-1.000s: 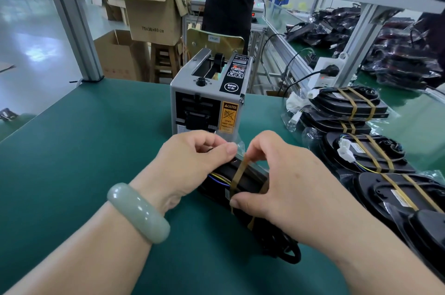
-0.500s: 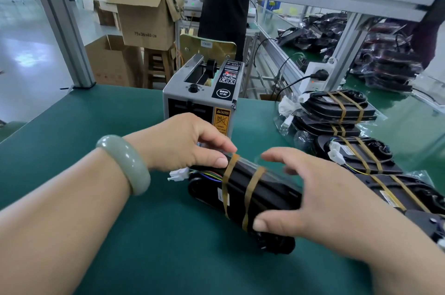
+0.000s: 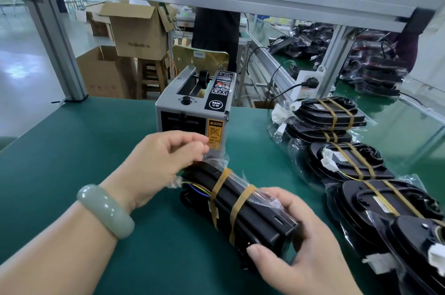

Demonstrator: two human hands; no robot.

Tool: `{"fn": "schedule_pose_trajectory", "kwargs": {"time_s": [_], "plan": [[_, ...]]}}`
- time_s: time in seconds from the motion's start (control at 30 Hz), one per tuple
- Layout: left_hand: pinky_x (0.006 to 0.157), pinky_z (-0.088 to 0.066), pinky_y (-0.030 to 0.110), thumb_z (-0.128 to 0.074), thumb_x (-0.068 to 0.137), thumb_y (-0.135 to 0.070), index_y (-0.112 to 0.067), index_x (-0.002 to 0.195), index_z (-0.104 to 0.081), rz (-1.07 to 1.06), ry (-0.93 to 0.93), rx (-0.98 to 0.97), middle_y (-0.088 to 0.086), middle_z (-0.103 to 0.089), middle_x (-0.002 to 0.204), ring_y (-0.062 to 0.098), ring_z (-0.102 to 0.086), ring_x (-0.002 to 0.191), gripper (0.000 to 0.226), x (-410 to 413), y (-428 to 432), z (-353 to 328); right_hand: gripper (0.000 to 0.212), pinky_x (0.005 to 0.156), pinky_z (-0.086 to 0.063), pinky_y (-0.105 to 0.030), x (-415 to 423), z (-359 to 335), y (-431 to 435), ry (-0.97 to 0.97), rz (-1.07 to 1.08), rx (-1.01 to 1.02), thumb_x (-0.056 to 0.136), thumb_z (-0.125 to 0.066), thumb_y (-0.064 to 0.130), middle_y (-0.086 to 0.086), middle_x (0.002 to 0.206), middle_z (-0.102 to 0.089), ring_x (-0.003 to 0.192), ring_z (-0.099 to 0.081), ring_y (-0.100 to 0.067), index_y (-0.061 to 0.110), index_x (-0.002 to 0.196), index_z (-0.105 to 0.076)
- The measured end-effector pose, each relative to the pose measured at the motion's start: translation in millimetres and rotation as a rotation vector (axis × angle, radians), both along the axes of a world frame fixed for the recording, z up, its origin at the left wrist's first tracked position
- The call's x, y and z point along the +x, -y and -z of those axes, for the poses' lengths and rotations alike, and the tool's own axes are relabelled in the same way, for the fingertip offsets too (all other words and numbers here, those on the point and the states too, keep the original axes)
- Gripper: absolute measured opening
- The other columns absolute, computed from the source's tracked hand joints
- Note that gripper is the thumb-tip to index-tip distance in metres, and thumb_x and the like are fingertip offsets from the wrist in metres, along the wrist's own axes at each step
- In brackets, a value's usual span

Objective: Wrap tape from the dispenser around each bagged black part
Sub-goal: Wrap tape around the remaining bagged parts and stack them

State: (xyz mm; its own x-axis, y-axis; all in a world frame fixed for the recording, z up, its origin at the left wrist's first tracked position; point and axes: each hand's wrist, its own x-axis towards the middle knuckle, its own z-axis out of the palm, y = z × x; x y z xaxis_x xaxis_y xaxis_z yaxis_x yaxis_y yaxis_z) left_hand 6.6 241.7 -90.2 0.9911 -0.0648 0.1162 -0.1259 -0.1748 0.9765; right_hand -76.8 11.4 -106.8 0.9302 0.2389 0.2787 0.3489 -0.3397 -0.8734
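Note:
A bagged black part (image 3: pixel 243 208) with two brown tape bands round it lies at an angle on the green table (image 3: pixel 72 150). My right hand (image 3: pixel 301 244) grips its near end, thumb below and fingers over the top. My left hand (image 3: pixel 163 162) hovers at the part's far end with its fingers loosely curled, just in front of the grey tape dispenser (image 3: pixel 192 111); whether it touches the bag I cannot tell.
Several taped, bagged black parts (image 3: pixel 349 164) lie in a row along the right side of the table. Aluminium frame posts (image 3: pixel 57 47) stand at the back corners. Cardboard boxes (image 3: pixel 137 30) and a standing person (image 3: pixel 214 30) are behind the bench.
My right hand slid from the part's middle to its near end and took hold of it. My left hand let go of the far end and rose toward the dispenser.

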Motion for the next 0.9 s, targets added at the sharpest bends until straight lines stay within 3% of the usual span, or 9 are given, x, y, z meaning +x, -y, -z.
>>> {"fn": "schedule_pose_trajectory", "kwargs": {"time_s": [0.1, 0.17, 0.3, 0.6, 0.7, 0.9], "plan": [[0.052, -0.048, 0.017, -0.063, 0.089, -0.023, -0.023, 0.083, -0.073, -0.378, -0.158, -0.067, -0.003, -0.072, 0.076, 0.004, -0.063, 0.060, 0.012, 14.1, -5.9, 6.9, 0.060, 0.065, -0.045, -0.002, -3.1, 6.6, -6.3, 0.004, 0.071, 0.057, 0.047, -0.066, 0.041, 0.023, 0.091, -0.070, 0.081, -0.067, 0.002, 0.052, 0.105, -0.057], [0.045, -0.044, 0.017, -0.063, 0.091, -0.021, -0.019, 0.084, -0.069, -0.490, -0.296, -0.131, -0.003, -0.066, 0.070, 0.005, -0.057, 0.053, 0.010, 24.9, -8.6, 8.2, 0.059, 0.064, -0.045, -0.002, -3.7, 7.8, -8.7, 0.017, 0.082, 0.076, 0.046, -0.064, 0.041, 0.024, 0.090, -0.070, 0.080, -0.067, 0.002, 0.052, 0.103, -0.057], [0.035, -0.039, 0.013, -0.062, 0.091, -0.020, -0.013, 0.075, -0.062, -0.521, -0.426, -0.245, -0.002, -0.060, 0.063, 0.001, -0.053, 0.042, 0.017, 40.9, -7.2, 6.2, 0.056, 0.063, -0.045, -0.001, -4.1, 9.3, -11.7, 0.067, 0.088, 0.109, 0.046, -0.063, 0.036, 0.024, 0.086, -0.070, 0.076, -0.066, 0.003, 0.052, 0.099, -0.058], [0.034, -0.038, 0.010, -0.061, 0.092, -0.021, -0.014, 0.077, -0.060, -0.493, -0.465, -0.320, -0.005, -0.060, 0.053, -0.001, -0.053, 0.033, 0.017, 51.6, 4.3, -7.5, 0.056, 0.068, -0.046, -0.004, 0.1, 14.5, -7.7, 0.072, 0.088, 0.111, 0.049, -0.068, 0.034, 0.020, 0.092, -0.071, 0.083, -0.068, -0.002, 0.049, 0.102, -0.058], [0.033, -0.038, 0.011, -0.060, 0.091, -0.018, -0.013, 0.077, -0.059, -0.513, -0.480, -0.324, -0.002, -0.058, 0.059, 0.000, -0.053, 0.033, 0.014, 52.6, 5.1, -10.1, 0.060, 0.067, -0.046, -0.005, 0.3, 16.7, -6.8, 0.088, 0.099, 0.094, 0.051, -0.072, 0.021, 0.020, 0.093, -0.071, 0.083, -0.067, -0.002, 0.047, 0.103, -0.058], [0.033, -0.037, 0.010, -0.064, 0.087, -0.017, -0.011, 0.074, -0.058, -0.586, -0.454, -0.256, 0.000, -0.058, 0.060, 0.006, -0.053, 0.047, 0.016, 59.5, 6.2, -8.0, 0.055, 0.067, -0.046, -0.004, -0.5, 15.1, -9.4, 0.082, 0.087, 0.108, 0.051, -0.066, 0.037, 0.022, 0.095, -0.070, 0.084, -0.067, 0.000, 0.049, 0.104, -0.057]]}}
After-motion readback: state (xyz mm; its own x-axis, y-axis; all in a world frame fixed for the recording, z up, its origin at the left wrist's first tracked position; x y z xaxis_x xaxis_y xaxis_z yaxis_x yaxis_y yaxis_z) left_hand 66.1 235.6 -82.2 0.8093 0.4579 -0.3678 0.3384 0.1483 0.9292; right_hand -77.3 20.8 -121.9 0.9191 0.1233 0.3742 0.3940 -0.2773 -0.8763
